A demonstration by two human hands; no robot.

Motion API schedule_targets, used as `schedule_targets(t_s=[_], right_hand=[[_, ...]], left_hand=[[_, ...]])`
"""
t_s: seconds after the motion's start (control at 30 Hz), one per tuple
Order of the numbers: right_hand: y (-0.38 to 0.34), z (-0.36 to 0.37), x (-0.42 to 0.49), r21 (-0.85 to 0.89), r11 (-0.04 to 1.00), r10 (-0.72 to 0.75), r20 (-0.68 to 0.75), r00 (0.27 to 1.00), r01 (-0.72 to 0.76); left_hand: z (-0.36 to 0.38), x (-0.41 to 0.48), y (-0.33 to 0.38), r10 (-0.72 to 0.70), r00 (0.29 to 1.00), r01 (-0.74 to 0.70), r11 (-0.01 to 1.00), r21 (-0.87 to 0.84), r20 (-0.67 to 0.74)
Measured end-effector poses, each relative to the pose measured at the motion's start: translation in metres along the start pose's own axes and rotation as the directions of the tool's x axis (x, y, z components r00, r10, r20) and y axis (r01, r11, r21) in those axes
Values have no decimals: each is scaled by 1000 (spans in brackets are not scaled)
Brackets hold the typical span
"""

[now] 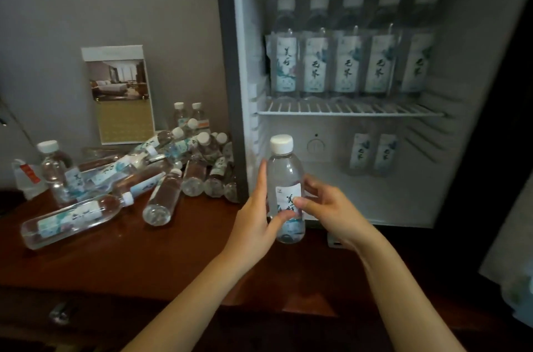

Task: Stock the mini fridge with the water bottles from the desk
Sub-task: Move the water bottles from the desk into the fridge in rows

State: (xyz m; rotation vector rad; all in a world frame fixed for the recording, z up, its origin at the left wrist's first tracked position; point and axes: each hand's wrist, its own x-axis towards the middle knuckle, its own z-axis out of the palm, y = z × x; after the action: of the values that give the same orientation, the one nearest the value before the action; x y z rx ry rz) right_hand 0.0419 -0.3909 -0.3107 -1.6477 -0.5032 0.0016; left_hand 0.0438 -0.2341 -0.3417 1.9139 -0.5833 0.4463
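Note:
I hold one clear water bottle (285,176) with a white cap upright in front of the open mini fridge (467,150). My left hand (256,219) grips its left side, thumb across the label. My right hand (326,207) pinches the label from the right. Several bottles (352,60) stand in a row on the fridge's wire shelf (346,111). Two more bottles (372,154) stand at the back of the lower compartment. A heap of bottles (161,167) lies on the brown desk (138,259) left of the fridge, most on their sides.
One bottle (54,170) stands upright at the desk's left. A hotel brochure card (121,95) leans on the grey wall behind the heap. The fridge's dark frame edge (227,77) borders the heap. A drawer knob (59,312) shows below the desk edge.

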Motion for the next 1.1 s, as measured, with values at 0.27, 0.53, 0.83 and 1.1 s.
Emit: schedule_targets(t_s=[0.27,0.53,0.83,1.1], right_hand=[[20,-45,11,-110,993,-67,-269,961,38],[43,-74,47,-170,985,-116,-448,887,43],[62,-95,99,-392,905,-90,-558,825,-166],[77,-98,102,-456,853,-93,-611,786,-253]], left_hand=[[56,53,-11,67,997,-68,997,35,35],[84,111,-27,112,987,-110,994,-21,119],[111,161,-50,-68,995,62,995,81,70],[129,178,-68,-85,996,82,991,107,20]])
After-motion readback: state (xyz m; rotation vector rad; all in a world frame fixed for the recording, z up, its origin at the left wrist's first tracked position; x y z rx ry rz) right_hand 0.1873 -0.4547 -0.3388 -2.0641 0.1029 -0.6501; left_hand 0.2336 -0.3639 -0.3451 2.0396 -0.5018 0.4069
